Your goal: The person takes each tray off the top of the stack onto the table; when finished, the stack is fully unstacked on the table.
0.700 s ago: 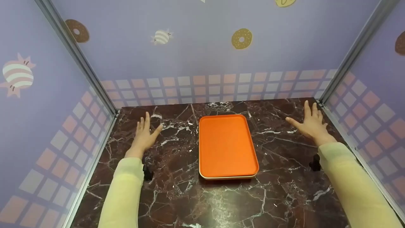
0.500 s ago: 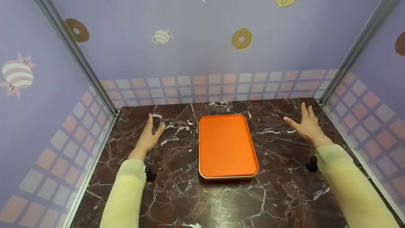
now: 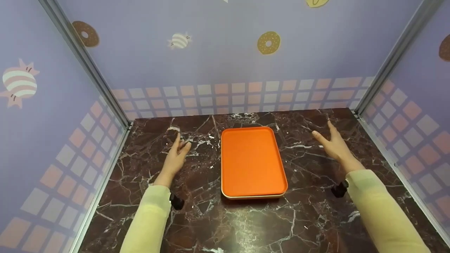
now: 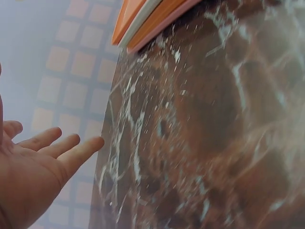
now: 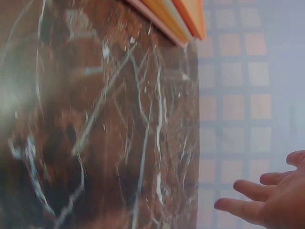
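Note:
An orange rectangular tray with rounded corners lies in the middle of the marbled table in the head view. Both wrist views show orange, pale and pink layers at its edge, like a stack of trays; how many is hard to tell. To its left, my left hand hovers apart from it, thumb spread and fingers extended, holding nothing. On the other side, my right hand is also held in the air, fingers extended and thumb apart, touching nothing. The right wrist view shows the layered edge at its top.
A dark marbled tabletop lies under everything. Purple panels with printed sweets and checks stand at the back, left and right, joined by metal corner posts. A black wrist device sits under the left sleeve.
Both hands have moved inward toward the orange tray and slightly nearer the body. The left has shifted right, the right has shifted left. The tray has stayed in place.

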`<state>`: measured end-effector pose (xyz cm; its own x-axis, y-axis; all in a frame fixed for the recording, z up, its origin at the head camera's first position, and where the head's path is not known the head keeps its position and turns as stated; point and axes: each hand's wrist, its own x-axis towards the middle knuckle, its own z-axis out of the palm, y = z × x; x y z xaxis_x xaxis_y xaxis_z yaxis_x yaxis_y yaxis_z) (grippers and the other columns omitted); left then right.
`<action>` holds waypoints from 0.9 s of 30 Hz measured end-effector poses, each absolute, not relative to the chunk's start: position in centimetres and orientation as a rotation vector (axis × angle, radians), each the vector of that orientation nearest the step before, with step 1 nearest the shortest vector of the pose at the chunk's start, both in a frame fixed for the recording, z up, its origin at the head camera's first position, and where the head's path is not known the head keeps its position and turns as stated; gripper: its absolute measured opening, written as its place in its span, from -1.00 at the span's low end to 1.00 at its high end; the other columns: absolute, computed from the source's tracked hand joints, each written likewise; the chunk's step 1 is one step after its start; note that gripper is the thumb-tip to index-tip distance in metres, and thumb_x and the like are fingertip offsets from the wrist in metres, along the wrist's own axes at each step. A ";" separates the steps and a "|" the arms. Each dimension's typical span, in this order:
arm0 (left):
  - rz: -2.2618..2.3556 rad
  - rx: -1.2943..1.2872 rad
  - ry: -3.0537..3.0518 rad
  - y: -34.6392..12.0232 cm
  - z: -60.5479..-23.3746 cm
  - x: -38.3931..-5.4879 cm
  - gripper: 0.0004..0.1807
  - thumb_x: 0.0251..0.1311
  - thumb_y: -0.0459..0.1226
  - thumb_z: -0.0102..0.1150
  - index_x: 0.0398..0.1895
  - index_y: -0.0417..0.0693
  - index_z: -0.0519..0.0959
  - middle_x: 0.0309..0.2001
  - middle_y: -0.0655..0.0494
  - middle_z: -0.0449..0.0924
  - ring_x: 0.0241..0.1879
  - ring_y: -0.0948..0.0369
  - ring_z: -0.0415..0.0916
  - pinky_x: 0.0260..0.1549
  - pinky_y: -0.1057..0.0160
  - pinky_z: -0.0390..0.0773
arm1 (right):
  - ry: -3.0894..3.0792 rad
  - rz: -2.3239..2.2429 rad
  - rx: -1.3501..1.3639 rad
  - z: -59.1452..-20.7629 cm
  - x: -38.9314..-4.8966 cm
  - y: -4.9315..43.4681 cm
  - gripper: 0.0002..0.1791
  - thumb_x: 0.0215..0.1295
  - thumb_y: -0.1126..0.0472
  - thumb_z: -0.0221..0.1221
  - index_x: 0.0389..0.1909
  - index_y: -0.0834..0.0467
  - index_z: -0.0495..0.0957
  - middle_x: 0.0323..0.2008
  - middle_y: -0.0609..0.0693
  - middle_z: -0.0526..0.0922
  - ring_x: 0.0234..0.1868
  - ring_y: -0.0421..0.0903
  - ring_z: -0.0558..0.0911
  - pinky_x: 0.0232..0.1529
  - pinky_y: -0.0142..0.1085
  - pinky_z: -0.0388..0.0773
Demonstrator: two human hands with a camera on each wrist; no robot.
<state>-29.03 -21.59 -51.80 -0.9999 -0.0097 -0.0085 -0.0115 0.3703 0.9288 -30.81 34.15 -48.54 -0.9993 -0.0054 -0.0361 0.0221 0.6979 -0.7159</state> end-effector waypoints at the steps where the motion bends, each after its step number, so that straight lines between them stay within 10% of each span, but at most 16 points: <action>1: 1.807 -0.021 2.568 -21.3 -52.0 -28.9 -0.17 0.58 0.00 -0.04 0.71 0.11 -0.20 0.58 -0.30 0.15 0.52 -0.21 0.25 0.32 -0.28 0.47 | 2.847 -1.234 0.023 -48.6 -30.6 33.9 0.12 0.49 -0.42 -0.10 0.66 0.14 -0.45 0.63 0.42 -0.32 0.59 0.52 -0.15 0.49 0.48 -0.12; 27: 2.140 -0.008 2.416 -15.0 -57.6 -25.2 -0.38 0.55 -0.25 0.03 0.58 -0.25 0.20 0.44 -0.36 0.37 0.38 -0.25 0.44 0.22 -0.14 0.61 | 2.432 -1.854 0.149 -53.0 -26.5 27.5 -0.17 0.60 -0.21 -0.08 0.66 0.16 -0.06 0.59 0.30 0.14 0.53 0.29 0.32 0.37 0.36 0.38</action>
